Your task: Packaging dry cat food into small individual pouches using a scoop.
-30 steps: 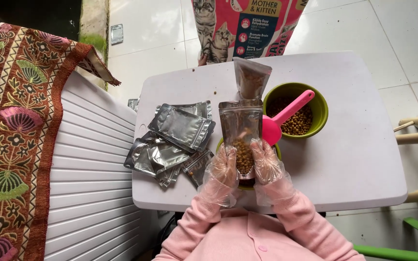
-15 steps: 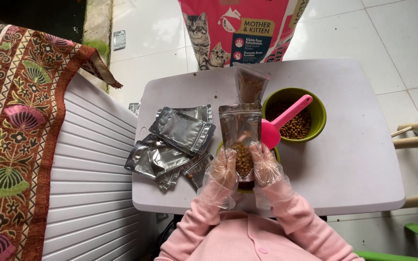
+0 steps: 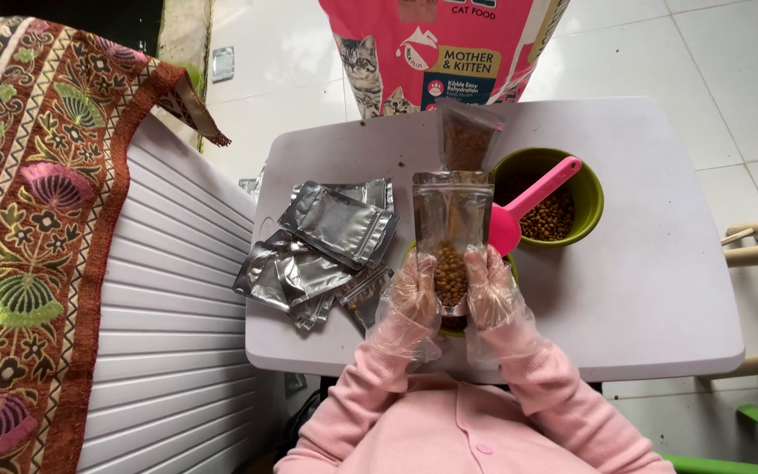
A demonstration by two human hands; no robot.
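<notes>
Both hands wear thin clear plastic gloves and pink sleeves. My left hand (image 3: 410, 303) and my right hand (image 3: 490, 294) hold a clear-fronted silver pouch (image 3: 452, 233) upright between them, over the near part of the white table (image 3: 651, 298). Brown kibble fills the pouch's lower part. A second filled pouch (image 3: 467, 140) stands just behind it. To the right sits a green bowl (image 3: 591, 197) of kibble with a pink scoop (image 3: 528, 206) resting in it.
A pile of empty silver pouches (image 3: 322, 241) lies on the table's left side. A large pink pet food bag (image 3: 436, 53) stands beyond the table. A white ribbed surface (image 3: 164, 290) with a patterned red cloth (image 3: 37, 219) is at left.
The held pouch stays between both hands; the camera view has shifted slightly, nothing else has visibly moved.
</notes>
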